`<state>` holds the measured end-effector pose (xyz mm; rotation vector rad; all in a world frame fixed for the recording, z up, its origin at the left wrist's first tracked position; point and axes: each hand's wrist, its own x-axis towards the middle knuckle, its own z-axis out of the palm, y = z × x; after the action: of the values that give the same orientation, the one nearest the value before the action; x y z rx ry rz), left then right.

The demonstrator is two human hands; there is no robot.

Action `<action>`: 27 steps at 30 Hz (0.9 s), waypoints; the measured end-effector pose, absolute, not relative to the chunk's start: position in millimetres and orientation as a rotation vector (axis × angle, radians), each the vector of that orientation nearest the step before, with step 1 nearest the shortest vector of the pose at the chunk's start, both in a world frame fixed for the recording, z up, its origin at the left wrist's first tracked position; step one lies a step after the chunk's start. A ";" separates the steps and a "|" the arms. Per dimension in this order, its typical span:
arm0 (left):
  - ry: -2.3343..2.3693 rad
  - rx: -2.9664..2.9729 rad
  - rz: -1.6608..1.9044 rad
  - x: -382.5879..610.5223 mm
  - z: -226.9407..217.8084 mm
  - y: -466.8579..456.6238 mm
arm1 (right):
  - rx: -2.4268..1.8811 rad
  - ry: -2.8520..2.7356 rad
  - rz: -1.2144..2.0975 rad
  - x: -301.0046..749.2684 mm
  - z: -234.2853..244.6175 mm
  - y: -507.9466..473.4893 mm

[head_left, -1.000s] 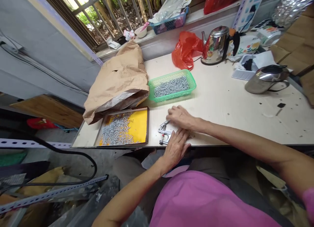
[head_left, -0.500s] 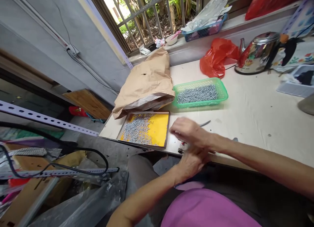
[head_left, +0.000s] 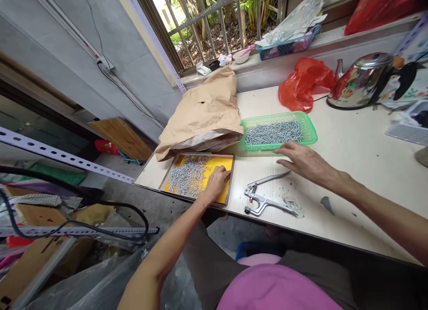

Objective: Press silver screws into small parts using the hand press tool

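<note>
My left hand (head_left: 218, 183) reaches into the shallow tray (head_left: 230, 176) with a yellow bottom. Its fingers are bent down at the tray's right side, and what they pinch, if anything, is hidden. Small silvery metal pins (head_left: 185, 176) cover the tray's left part. Just in front of the green basket (head_left: 312, 134), my right hand (head_left: 302, 160) hovers with thumb and fingers apart, holding nothing visible. More of these pins (head_left: 274, 132) fill that basket. Below the right hand, snap pliers (head_left: 262, 200) with a curved jaw lie on the table, handles spread.
Behind the tray rests a large brown paper bag (head_left: 203, 109), its mouth toward me. A red plastic bag (head_left: 302, 84) and a steel kettle (head_left: 363, 80) stand at the back right. A grey scrap (head_left: 327, 204) lies near the table's front edge (head_left: 321, 239).
My hands were together over the pliers. Now they are apart: the left has moved left into the yellow tray, the right up and right toward the green basket, leaving the pliers uncovered.
</note>
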<state>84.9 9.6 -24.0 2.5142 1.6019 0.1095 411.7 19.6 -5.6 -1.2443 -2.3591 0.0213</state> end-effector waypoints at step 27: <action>1.502 1.055 1.080 73.5 3.4 -27.9 | -1.031 -1.838 1.103 215.5 -18.7 13.9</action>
<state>73.5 -27.9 3.4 1.0546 1.5020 1.0804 215.5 13.9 -18.7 -1.0312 -1.8384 1.1030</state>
